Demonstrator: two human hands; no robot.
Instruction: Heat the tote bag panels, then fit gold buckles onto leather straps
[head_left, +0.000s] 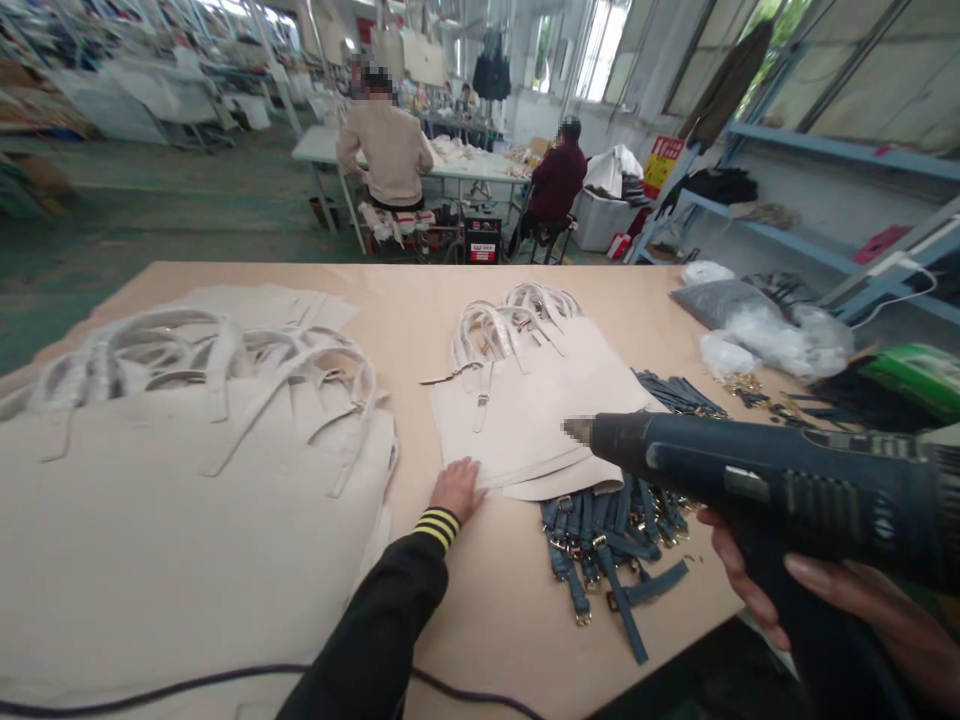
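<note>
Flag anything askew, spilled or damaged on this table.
No spill or damage shows. Slightly untidy: the smaller stack of cream bags has its lower layers fanned out, and the dark straps past its edge lie jumbled, a few at odd angles.

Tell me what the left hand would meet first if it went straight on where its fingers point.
Most likely the near-left corner of the stacked cream pieces, right by the left hand; whether its fingers touch them or sit just above is hard to judge from this one view.
</note>
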